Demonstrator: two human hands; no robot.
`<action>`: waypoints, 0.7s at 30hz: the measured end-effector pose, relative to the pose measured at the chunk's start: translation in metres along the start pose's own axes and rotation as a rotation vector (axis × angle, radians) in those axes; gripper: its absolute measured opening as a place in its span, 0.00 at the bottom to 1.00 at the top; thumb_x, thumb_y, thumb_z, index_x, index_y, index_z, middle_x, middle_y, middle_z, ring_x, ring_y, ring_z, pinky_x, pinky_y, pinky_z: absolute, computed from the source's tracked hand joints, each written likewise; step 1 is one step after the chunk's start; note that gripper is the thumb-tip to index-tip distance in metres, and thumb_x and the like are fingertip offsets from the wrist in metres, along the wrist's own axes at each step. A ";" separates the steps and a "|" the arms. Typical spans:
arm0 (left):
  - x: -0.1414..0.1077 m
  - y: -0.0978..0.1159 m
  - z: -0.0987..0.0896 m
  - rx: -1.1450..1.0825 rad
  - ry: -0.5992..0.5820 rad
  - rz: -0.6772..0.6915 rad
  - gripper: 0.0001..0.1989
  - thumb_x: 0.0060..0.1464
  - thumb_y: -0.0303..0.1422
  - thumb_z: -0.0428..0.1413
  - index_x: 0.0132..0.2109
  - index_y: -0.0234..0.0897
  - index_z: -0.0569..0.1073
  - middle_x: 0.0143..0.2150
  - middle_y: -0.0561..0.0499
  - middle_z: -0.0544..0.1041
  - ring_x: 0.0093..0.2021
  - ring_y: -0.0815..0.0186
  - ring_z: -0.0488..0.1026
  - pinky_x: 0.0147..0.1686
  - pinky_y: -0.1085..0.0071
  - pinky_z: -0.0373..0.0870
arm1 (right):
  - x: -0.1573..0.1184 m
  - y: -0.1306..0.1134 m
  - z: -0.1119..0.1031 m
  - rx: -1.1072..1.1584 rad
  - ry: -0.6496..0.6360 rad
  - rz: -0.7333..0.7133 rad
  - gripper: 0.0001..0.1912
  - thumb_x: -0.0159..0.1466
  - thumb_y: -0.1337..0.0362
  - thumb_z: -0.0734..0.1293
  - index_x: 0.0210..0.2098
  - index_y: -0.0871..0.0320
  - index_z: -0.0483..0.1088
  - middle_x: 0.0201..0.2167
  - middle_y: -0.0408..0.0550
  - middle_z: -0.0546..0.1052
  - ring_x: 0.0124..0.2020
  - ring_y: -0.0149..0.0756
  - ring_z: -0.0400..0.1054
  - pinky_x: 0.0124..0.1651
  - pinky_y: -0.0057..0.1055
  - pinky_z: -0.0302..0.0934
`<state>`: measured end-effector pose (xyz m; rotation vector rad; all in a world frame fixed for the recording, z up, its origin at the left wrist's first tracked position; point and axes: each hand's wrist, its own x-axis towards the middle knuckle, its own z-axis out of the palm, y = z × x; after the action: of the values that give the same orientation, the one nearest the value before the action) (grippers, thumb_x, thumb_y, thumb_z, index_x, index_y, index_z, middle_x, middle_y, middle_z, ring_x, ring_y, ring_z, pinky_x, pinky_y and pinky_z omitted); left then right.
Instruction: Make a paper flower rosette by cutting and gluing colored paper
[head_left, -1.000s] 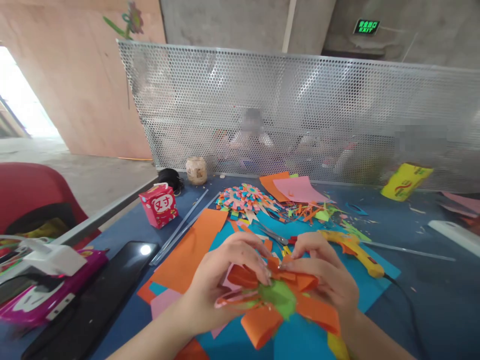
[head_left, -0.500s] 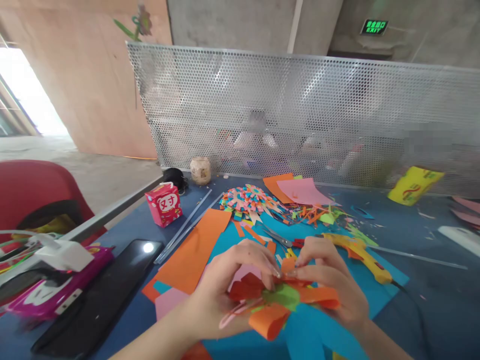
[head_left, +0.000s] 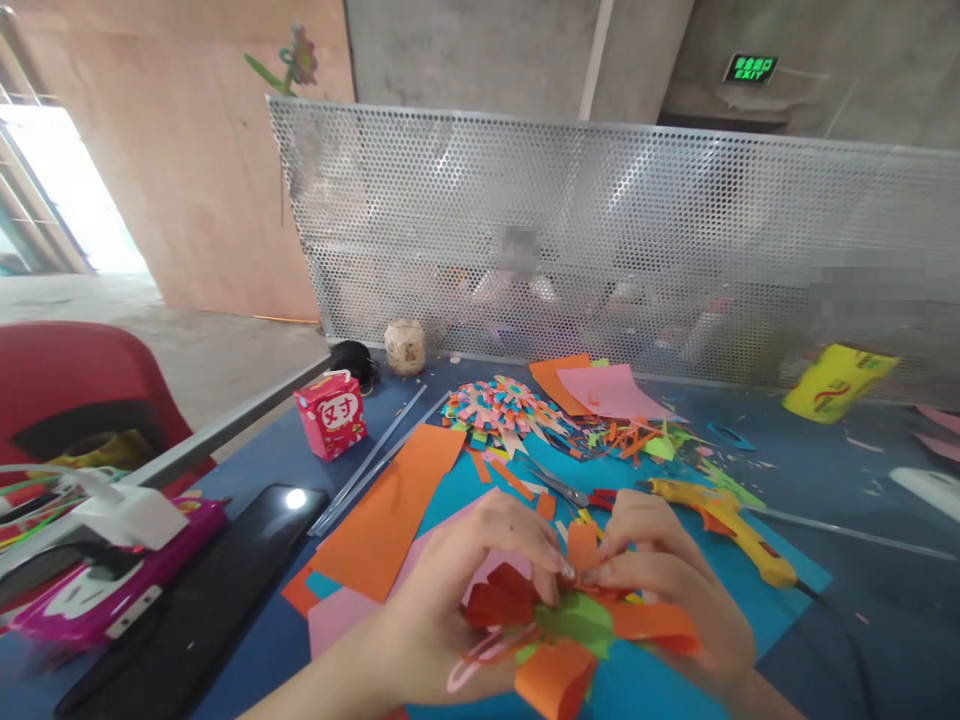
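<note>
Between my two hands is a paper flower (head_left: 577, 622) with a green centre and looped orange petals. My left hand (head_left: 480, 590) curls round its left side, thumb and fingertips pinching near the centre. On the far right side my right hand (head_left: 667, 580) presses an orange strip with closed fingertips. A pink paper loop (head_left: 480, 668) sticks out below my left fingers. Just beyond my hands lie scissors (head_left: 562, 487) with red handles and a yellow glue gun (head_left: 727, 525). Blue paper (head_left: 787, 585) spreads underneath. Some of the fingers on the flower's underside are hidden.
Finished paper rosettes (head_left: 502, 405) and paper scraps (head_left: 637, 435) lie farther back. Orange sheets (head_left: 390, 500), clear glue sticks (head_left: 375, 455), a red box (head_left: 330, 415), a black phone (head_left: 202, 590) and a purple power strip (head_left: 127, 585) are leftward. A perforated metal screen (head_left: 450, 200) closes off the back.
The view has shifted slightly, so the scene sits a little lower. Both hands keep their grip, and the flower has moved slightly down and right in the picture.
</note>
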<state>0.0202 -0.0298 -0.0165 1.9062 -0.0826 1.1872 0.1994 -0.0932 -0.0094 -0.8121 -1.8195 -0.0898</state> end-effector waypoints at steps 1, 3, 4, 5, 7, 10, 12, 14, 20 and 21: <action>0.000 0.001 0.000 -0.005 0.005 -0.008 0.11 0.50 0.32 0.56 0.41 0.39 0.66 0.33 0.47 0.72 0.37 0.62 0.71 0.38 0.65 0.69 | 0.001 0.000 0.000 0.010 0.001 0.004 0.08 0.65 0.59 0.59 0.35 0.52 0.68 0.29 0.43 0.68 0.29 0.34 0.63 0.35 0.35 0.59; 0.001 0.002 0.001 -0.020 0.009 -0.037 0.13 0.49 0.31 0.58 0.41 0.39 0.65 0.32 0.47 0.71 0.35 0.63 0.70 0.37 0.66 0.69 | 0.001 0.000 0.000 0.038 0.013 0.022 0.08 0.64 0.59 0.59 0.34 0.52 0.68 0.28 0.44 0.68 0.28 0.34 0.63 0.33 0.35 0.59; 0.002 0.003 0.002 -0.022 0.014 -0.068 0.13 0.48 0.29 0.58 0.41 0.39 0.65 0.32 0.48 0.71 0.35 0.63 0.70 0.37 0.66 0.69 | 0.000 0.000 0.001 0.054 0.019 0.040 0.07 0.64 0.60 0.60 0.34 0.52 0.69 0.28 0.44 0.68 0.28 0.34 0.63 0.32 0.34 0.59; 0.003 0.004 0.003 -0.019 0.032 -0.107 0.13 0.47 0.27 0.58 0.40 0.39 0.65 0.33 0.49 0.70 0.35 0.64 0.70 0.36 0.67 0.69 | 0.000 0.001 0.002 0.073 0.022 0.073 0.06 0.64 0.62 0.60 0.33 0.52 0.69 0.28 0.44 0.68 0.28 0.34 0.63 0.32 0.34 0.60; 0.006 0.003 0.005 -0.012 0.128 -0.222 0.13 0.46 0.23 0.57 0.39 0.39 0.64 0.34 0.50 0.68 0.34 0.67 0.69 0.34 0.70 0.69 | -0.003 0.004 0.006 0.121 0.031 0.197 0.03 0.61 0.65 0.63 0.33 0.52 0.69 0.30 0.45 0.68 0.31 0.35 0.64 0.32 0.33 0.61; 0.012 -0.003 0.008 -0.085 0.307 -0.401 0.14 0.46 0.25 0.57 0.39 0.40 0.62 0.33 0.53 0.68 0.31 0.70 0.69 0.31 0.74 0.70 | -0.007 0.009 0.012 0.220 0.014 0.506 0.04 0.58 0.66 0.66 0.33 0.52 0.68 0.33 0.45 0.70 0.35 0.37 0.66 0.37 0.34 0.62; 0.016 -0.009 0.009 -0.145 0.371 -0.512 0.14 0.45 0.27 0.58 0.39 0.39 0.62 0.31 0.55 0.69 0.30 0.71 0.70 0.31 0.74 0.70 | -0.009 0.013 0.015 0.303 -0.004 0.720 0.05 0.57 0.62 0.67 0.34 0.53 0.68 0.33 0.45 0.72 0.36 0.38 0.68 0.40 0.35 0.62; 0.018 -0.015 0.008 -0.155 0.405 -0.598 0.15 0.44 0.29 0.60 0.36 0.38 0.62 0.29 0.56 0.70 0.31 0.70 0.71 0.33 0.72 0.70 | -0.009 0.016 0.017 0.372 -0.005 0.868 0.08 0.55 0.58 0.68 0.33 0.54 0.68 0.30 0.45 0.73 0.35 0.38 0.68 0.39 0.34 0.62; 0.019 -0.026 0.006 -0.133 0.430 -0.668 0.13 0.43 0.31 0.60 0.34 0.36 0.63 0.31 0.53 0.72 0.33 0.68 0.71 0.35 0.70 0.69 | -0.004 0.020 0.020 0.499 0.057 1.101 0.17 0.46 0.54 0.73 0.29 0.56 0.67 0.30 0.45 0.74 0.33 0.37 0.68 0.36 0.30 0.62; 0.018 -0.027 0.007 -0.128 0.438 -0.683 0.14 0.43 0.31 0.60 0.35 0.36 0.63 0.31 0.53 0.71 0.33 0.68 0.70 0.34 0.71 0.68 | -0.004 0.020 0.020 0.511 0.057 1.126 0.17 0.46 0.54 0.73 0.29 0.56 0.67 0.29 0.45 0.74 0.32 0.36 0.68 0.34 0.29 0.61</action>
<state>0.0472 -0.0108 -0.0212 1.3486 0.6605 1.0487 0.1956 -0.0711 -0.0268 -1.2987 -1.0310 1.0121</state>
